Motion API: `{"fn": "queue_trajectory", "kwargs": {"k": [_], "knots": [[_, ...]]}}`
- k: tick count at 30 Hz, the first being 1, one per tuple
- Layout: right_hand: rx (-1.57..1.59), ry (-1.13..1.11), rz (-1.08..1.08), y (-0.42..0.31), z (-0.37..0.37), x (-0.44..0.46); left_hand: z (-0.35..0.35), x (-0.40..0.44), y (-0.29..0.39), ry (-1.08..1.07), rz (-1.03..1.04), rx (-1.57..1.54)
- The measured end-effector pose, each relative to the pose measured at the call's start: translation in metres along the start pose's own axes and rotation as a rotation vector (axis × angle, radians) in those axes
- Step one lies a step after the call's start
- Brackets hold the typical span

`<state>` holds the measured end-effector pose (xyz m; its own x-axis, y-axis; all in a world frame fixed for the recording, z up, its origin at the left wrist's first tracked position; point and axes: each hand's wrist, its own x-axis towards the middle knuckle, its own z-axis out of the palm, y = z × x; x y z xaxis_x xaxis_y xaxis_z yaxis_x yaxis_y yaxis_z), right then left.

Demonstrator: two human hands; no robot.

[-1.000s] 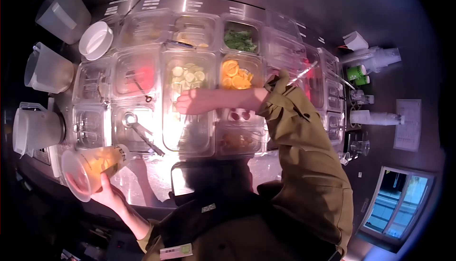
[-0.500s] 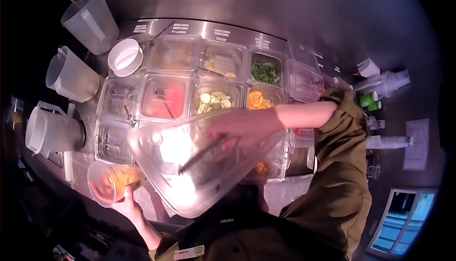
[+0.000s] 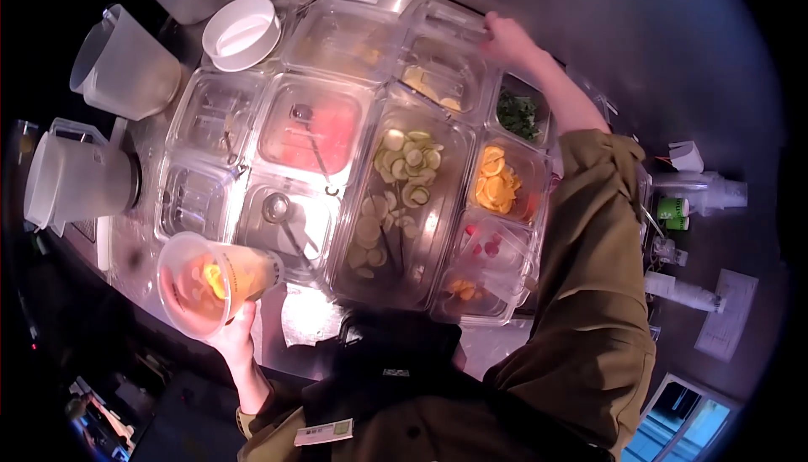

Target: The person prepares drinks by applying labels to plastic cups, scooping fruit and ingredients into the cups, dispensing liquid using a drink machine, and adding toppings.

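My left hand (image 3: 236, 331) is wrapped round a clear plastic cup (image 3: 263, 270), tilted with its mouth towards me. Pink-red pieces, pale slices and an orange piece show inside it. At the back of the counter, my right hand (image 3: 513, 41) has its fingers closed at the edge of a clear plastic lid (image 3: 446, 20), behind the bin of pale yellow slices (image 3: 433, 83). Below the right forearm lie a bin of dark green leaves (image 3: 518, 117) and a bin of orange slices (image 3: 497, 180). A long bin of green-rimmed round slices (image 3: 408, 163) holds dark tongs (image 3: 396, 239).
Plastic pitchers (image 3: 130, 62) and a blender jug (image 3: 80, 176) stand on the left. A white round container (image 3: 242, 33) sits at the back. A bin of red pieces (image 3: 307, 134) lies centre-left. Stacked cups (image 3: 694, 193) line the right side.
My right hand has moved from above the middle bins to the counter's back edge, no longer holding the dark tongs. The large clear lid has left the front bins. The cup stays in my left hand.
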<state>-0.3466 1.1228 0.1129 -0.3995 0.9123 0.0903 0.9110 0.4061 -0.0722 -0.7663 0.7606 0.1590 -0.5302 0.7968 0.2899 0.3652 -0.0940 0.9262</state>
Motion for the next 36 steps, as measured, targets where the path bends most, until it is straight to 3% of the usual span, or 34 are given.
{"fn": "queue_trajectory", "kwargs": {"k": [4,7,10,11,13,16,19,24,28,31,34,36], "knots": [[0.049,0.152,-0.077,-0.051,-0.078,-0.045,-0.003,-0.003,-0.002,-0.055,-0.036,-0.078],[-0.007,-0.001,-0.252,-0.120,-0.124,-0.122,-0.004,-0.006,-0.010,-0.115,-0.053,-0.090],[-0.254,-0.364,-0.331,-0.152,-0.087,-0.169,0.006,-0.005,0.003,-0.169,-0.119,-0.197],[-0.211,-0.257,-0.415,-0.148,-0.063,-0.170,0.007,-0.006,0.002,-0.186,-0.073,-0.182],[-0.170,-0.243,-0.423,-0.146,-0.029,-0.161,0.014,-0.008,0.012,-0.236,-0.143,-0.273],[-0.206,-0.205,-0.643,-0.146,0.007,-0.146,0.018,-0.010,0.027,-0.301,-0.242,-0.336],[-0.139,-0.276,-0.626,-0.150,0.022,-0.131,0.020,-0.011,0.026,-0.321,-0.223,-0.317],[-0.185,-0.307,-0.658,-0.154,-0.002,-0.128,0.024,-0.006,0.023,-0.385,-0.062,0.046],[-0.150,-0.344,-0.381,-0.150,-0.078,-0.147,0.039,-0.002,0.025,-0.431,0.144,0.250],[0.156,-0.099,-0.356,-0.151,-0.143,-0.168,0.059,0.001,0.036,-0.486,0.187,0.248],[0.205,0.017,-0.385,-0.170,-0.179,-0.190,0.084,-0.005,0.043,-0.540,0.211,0.126],[0.231,-0.046,-0.334,-0.181,-0.196,-0.196,0.105,-0.012,0.051,-0.554,0.169,-0.009]]}}
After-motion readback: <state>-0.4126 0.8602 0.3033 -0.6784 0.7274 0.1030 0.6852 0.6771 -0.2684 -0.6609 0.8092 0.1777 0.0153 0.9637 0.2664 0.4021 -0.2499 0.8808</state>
